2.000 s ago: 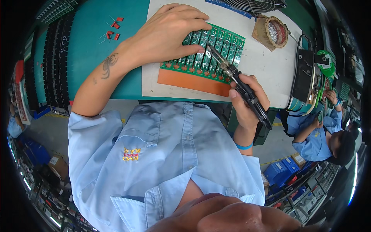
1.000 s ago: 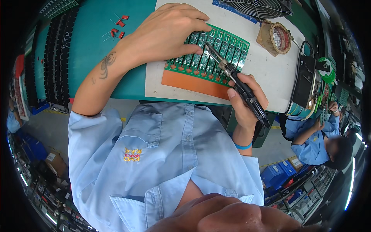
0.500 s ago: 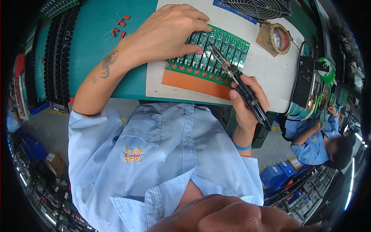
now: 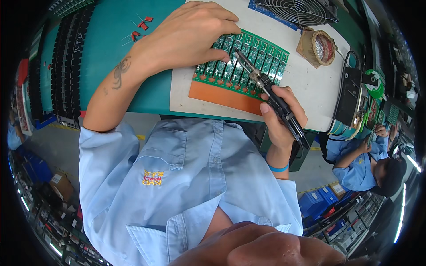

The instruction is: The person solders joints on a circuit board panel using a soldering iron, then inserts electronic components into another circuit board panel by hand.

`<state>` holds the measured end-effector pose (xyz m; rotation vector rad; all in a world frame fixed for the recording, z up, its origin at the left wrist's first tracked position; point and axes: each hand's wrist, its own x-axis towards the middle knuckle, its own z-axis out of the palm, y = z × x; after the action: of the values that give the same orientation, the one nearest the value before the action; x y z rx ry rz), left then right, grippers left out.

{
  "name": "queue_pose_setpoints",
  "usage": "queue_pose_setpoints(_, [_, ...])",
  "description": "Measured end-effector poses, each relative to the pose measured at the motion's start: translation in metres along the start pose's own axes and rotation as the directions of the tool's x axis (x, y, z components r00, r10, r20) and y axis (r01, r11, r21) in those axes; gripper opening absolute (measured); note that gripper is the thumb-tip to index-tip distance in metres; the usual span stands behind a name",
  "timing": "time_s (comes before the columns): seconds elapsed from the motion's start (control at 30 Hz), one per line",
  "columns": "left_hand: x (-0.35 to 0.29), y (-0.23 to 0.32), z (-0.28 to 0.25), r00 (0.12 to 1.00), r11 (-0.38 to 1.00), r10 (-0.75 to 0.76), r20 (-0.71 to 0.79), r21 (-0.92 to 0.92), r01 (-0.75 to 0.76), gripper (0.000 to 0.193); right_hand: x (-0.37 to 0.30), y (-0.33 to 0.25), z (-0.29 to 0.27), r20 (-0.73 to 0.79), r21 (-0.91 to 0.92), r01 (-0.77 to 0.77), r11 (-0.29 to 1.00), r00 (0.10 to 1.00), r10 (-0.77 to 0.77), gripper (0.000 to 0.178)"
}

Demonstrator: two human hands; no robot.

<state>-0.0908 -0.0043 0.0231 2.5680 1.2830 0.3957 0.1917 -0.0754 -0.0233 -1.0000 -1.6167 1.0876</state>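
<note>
A green circuit board panel [image 4: 248, 66] of narrow repeated sections lies in front of me, an orange strip [image 4: 222, 96] along its near edge. My left hand [image 4: 199, 33] steadies the panel at its far left, index finger at the far edge and thumb resting on the face. Part of the panel is hidden under that hand. My right hand [image 4: 284, 111] is wrapped round a black soldering iron [image 4: 277, 104]. Its metal tip points up and left at the middle of the panel, close beside my left thumb; whether it touches cannot be made out.
Several red components [image 4: 142, 26] with wire leads lie on the green mat [image 4: 115, 13] at left. A white sheet [image 4: 186, 99] lies under the panel. Far right are a fan [image 4: 297, 9], a round container [image 4: 323, 48] and a green spool [image 4: 374, 82]. A co-worker [image 4: 359, 164] sits at right.
The soldering iron's tip and my right hand have shifted slightly left over the panel. My left hand keeps its place on the panel, which sits slightly further right in view.
</note>
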Motion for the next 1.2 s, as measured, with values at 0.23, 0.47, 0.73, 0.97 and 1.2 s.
queue_pose_setpoints(0.23, [-0.001, 0.004, -0.002, 0.999, 0.999, -0.040, 0.016, 0.021, 0.039, 0.043, 0.003, -0.001, 0.002, 0.035, -0.022, -0.021, 1.000, 0.999, 0.022, 0.040])
queue_pose_setpoints(0.47, [-0.001, 0.005, -0.001, 0.998, 0.998, -0.051, 0.027, 0.040, 0.050, 0.044, 0.005, -0.004, 0.002, 0.041, -0.044, -0.025, 0.999, 0.999, 0.026, 0.040])
queue_pose_setpoints(0.73, [0.000, 0.005, -0.005, 0.993, 0.994, -0.085, 0.083, -0.058, 0.090, 0.046, 0.004, -0.004, 0.003, 0.024, -0.023, 0.002, 1.000, 1.000, -0.001, 0.041])
queue_pose_setpoints(0.97, [-0.001, 0.014, -0.001, 0.982, 0.984, -0.178, 0.063, -0.018, 0.179, 0.048, -0.004, -0.002, -0.019, -0.086, -0.031, 0.119, 0.992, 0.989, -0.121, 0.045])
queue_pose_setpoints(1.2, [0.004, 0.013, 0.002, 0.971, 0.975, -0.221, 0.087, 0.022, 0.220, 0.049, 0.014, 0.028, -0.045, -0.497, -0.153, -0.013, 0.988, 0.865, -0.066, 0.053])
